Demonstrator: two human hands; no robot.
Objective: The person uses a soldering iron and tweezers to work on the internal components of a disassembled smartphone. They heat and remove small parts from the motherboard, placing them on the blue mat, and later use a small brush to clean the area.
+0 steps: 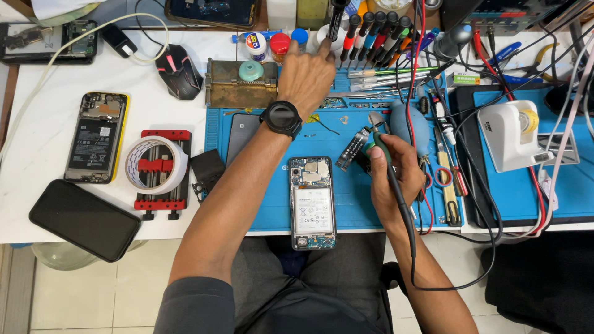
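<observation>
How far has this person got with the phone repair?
Done: the open phone lies on the blue mat with its back off, battery and boards showing. In hand: the right hand holds a corded soldering tool, while the left hand reaches toward the small bottles. Left: the phone is not closed up.

Three opened phones: one (pixel 312 203) on the blue mat, one (pixel 96 137) yellow-edged, one (pixel 49 41) far left. One closed black phone (pixel 85 219), one tape roll (pixel 157 164), one mouse (pixel 179 71), one tape dispenser (pixel 511 135).
</observation>
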